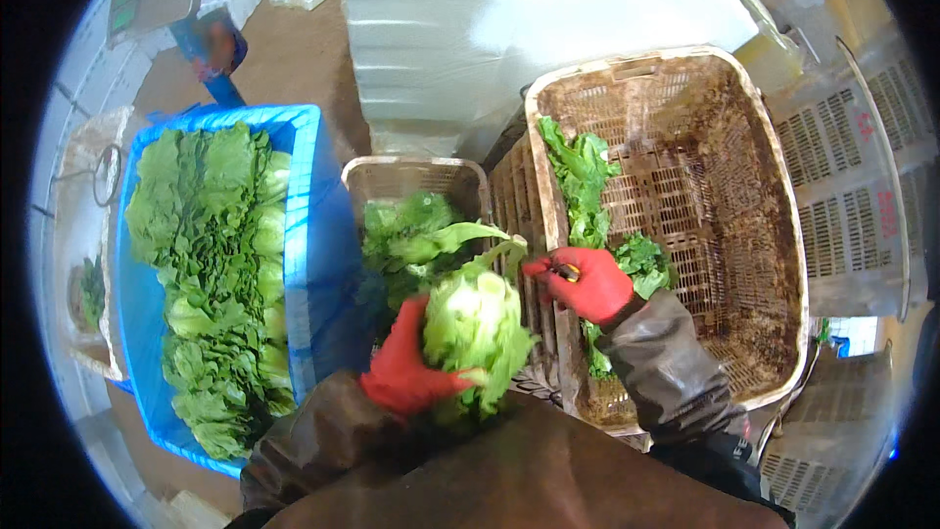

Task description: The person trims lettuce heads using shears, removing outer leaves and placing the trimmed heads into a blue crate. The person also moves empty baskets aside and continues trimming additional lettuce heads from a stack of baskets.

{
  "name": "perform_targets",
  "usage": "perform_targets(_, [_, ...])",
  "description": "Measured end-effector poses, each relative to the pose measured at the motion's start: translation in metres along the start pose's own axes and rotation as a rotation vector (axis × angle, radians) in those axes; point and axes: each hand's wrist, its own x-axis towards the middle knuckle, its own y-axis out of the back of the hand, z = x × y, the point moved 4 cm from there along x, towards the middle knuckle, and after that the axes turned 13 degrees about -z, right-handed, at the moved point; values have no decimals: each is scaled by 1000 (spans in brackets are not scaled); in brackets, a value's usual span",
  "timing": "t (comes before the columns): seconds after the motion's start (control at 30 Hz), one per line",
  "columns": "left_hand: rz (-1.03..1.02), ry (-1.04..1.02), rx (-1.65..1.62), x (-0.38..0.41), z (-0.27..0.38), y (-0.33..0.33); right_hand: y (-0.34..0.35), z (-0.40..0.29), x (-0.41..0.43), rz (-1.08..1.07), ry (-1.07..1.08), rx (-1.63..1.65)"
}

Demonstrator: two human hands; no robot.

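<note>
My left hand (pixel 411 371), in a red glove, grips a head of leafy lettuce (pixel 481 308) with its pale base turned up. A long leaf (pixel 470 233) stands out over the lettuce, its stem end close to my right hand; whether it is still attached cannot be told. My right hand (pixel 591 283), also gloved in red, is closed around a tool with a black-and-yellow handle (pixel 567 272); the rest of that tool is hidden. Under and beyond the lettuce, a small plastic crate (pixel 415 164) holds loose green leaves (pixel 411 224).
To the left stands a blue-lined box (pixel 303 235) packed with rows of lettuce (pixel 220 272). A large, dirty plastic crate (pixel 734 250) with a few lettuce leaves (pixel 580 176) is at right. White foam boxes (pixel 418 37) rise ahead; more crates (pixel 844 184) line the far right.
</note>
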Motion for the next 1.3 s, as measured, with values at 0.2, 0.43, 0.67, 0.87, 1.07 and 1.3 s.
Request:
perform_targets(0.2, [-109,-152,-162,22,2,14,10,-8,-16,-29,355,320])
perform_targets(0.43, [-223,251,-922,34,-12,8,0,-4,-9,-402,244,523])
perform_targets(0.67, [-605,291,-775,-3,6,9,-11,-57,-24,-356,518,358])
perform_targets(0.87, [-175,114,-690,14,20,14,6,-33,-16,171,487,-370])
perform_targets(1.07, [-146,-32,-521,26,29,3,-45,67,25,-334,487,1471])
perform_targets(1.3, [62,-105,248,2,28,65,-46,43,44,-863,427,1780])
